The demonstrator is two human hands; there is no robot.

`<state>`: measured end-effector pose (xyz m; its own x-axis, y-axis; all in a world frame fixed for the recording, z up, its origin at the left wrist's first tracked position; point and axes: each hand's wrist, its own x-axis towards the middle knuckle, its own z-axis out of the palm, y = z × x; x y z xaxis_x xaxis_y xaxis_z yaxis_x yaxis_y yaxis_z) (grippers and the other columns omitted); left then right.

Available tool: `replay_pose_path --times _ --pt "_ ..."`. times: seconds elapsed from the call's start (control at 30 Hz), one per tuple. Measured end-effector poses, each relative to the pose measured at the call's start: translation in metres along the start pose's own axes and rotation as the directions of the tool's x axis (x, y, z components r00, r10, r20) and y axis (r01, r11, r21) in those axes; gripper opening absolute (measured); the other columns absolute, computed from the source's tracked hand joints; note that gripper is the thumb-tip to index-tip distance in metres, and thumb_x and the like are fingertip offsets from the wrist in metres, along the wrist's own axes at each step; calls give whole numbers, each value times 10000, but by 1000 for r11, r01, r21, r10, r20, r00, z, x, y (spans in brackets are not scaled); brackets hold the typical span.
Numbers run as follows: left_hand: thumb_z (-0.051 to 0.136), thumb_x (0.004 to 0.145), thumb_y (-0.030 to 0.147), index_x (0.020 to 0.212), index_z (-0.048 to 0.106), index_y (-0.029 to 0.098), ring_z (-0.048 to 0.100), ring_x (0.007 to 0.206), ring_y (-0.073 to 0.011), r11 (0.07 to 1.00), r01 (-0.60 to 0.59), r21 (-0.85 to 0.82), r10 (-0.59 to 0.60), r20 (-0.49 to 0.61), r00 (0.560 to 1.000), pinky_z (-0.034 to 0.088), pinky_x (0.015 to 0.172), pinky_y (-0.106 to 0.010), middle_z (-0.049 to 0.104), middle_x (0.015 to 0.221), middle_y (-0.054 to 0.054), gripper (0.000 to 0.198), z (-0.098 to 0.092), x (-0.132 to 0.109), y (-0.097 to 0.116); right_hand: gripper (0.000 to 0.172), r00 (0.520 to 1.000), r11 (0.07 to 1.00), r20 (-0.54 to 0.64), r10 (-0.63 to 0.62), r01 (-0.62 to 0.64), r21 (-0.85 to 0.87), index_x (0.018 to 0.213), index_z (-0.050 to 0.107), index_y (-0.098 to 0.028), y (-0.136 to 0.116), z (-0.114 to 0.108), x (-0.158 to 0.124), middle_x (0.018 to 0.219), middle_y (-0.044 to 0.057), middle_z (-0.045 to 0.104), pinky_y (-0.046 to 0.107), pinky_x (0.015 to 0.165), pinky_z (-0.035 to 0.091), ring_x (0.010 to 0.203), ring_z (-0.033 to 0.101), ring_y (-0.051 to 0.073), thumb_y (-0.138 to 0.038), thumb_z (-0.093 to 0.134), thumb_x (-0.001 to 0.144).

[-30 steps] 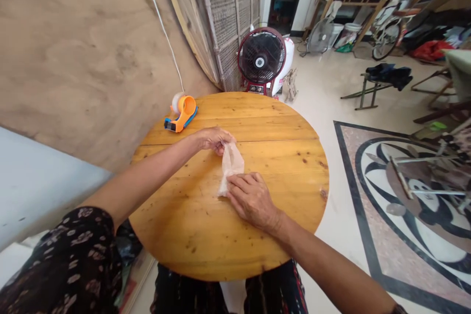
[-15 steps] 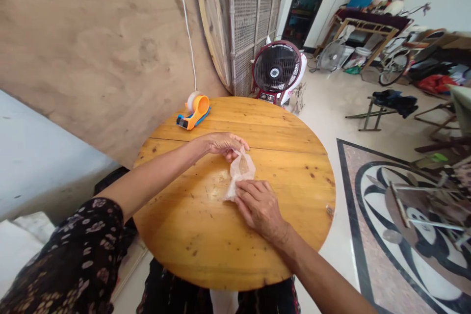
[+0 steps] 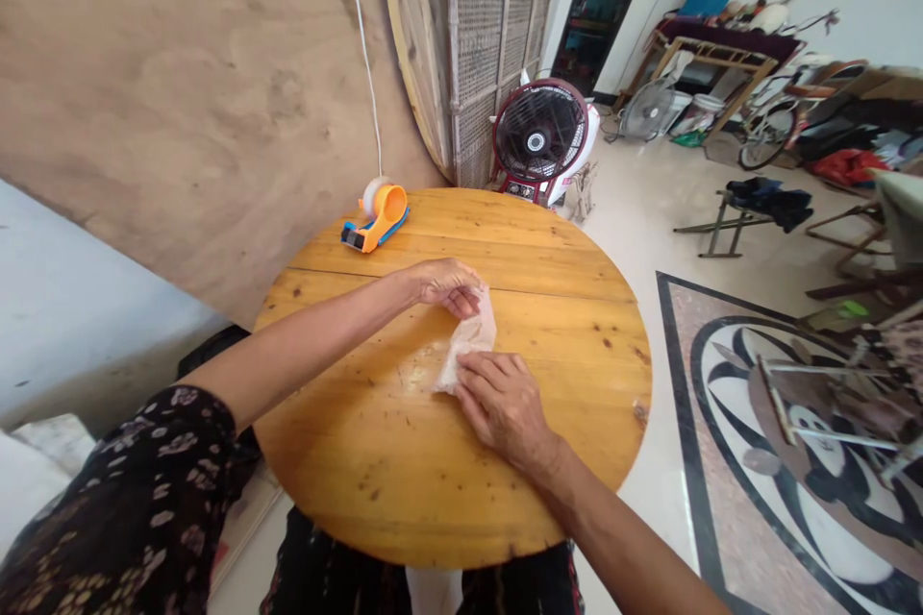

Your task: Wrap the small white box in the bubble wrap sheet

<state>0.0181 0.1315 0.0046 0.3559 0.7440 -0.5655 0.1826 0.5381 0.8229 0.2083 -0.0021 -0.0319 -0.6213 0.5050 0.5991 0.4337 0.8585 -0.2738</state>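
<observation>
A small, thin, whitish see-through bag (image 3: 472, 336) lies on the round wooden table (image 3: 404, 480), stretched between my two hands. My left hand (image 3: 451, 286) pinches its far end, with the fingers curled. At the near end, my right hand (image 3: 501, 399) is closed on the bag, its fingertips pressing it down to the tabletop. What the bag holds, if anything, I cannot make out.
An orange and blue tape dispenser (image 3: 379, 216) with a roll of tape stands at the table's far left edge. Behind the table is a dark red fan (image 3: 539, 135). A wooden board (image 3: 216, 67) leans on the left. To the right stands a folding stool (image 3: 725, 221) with dark cloth.
My left hand's pinched end of the bag has shifted slightly, and the bag's far part now looks flatter and narrower. My right hand stays on the near end.
</observation>
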Motion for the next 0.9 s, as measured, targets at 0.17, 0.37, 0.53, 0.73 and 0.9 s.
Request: replay_pose_path --times 0.17,0.37,0.53,0.73,0.9 --pt "602 697 226 650 606 115 627 534 -162 996 52 -67 -46 78 996 534 569 -286 661 594 -71 120 -3 -8 5 92 1000 1000 -1 -2 2 3 948 658 -209 -1 -1 0 1103 80 718 400 781 431 1010 630 218 -199 583 894" --pt "781 567 204 726 634 113 616 565 -136 993 -92 -70 96 47 994 503 552 -250 661 633 -30 235 -3 -14 2 83 1000 1000 -1 -7 7 -4 947 652 -197 -1 -1 0 1104 73 717 390 777 424 1012 626 214 -192 598 885" --pt "788 604 299 722 609 131 510 420 -97 979 -175 102 182 -56 982 355 422 -206 604 534 2 272 -1 -10 -4 86 1000 1000 4 -4 4 2 952 645 -193 -1 -2 1 1108 79 714 384 775 421 1013 623 214 -188 588 888" --pt "771 593 289 670 617 124 482 518 -70 918 -369 142 388 -144 910 352 511 -199 581 584 25 238 2 -11 -12 83 1000 1000 4 -5 5 11 946 641 -193 -1 -2 1 1107 74 711 386 788 425 1018 612 213 -190 582 887" --pt "739 617 324 696 538 157 490 522 -73 904 -411 -121 384 -196 902 362 523 -199 554 606 46 274 19 -12 -29 88 1000 1000 17 4 -4 19 950 642 -201 -1 -2 1 1118 72 704 394 808 426 1027 601 217 -197 577 891"
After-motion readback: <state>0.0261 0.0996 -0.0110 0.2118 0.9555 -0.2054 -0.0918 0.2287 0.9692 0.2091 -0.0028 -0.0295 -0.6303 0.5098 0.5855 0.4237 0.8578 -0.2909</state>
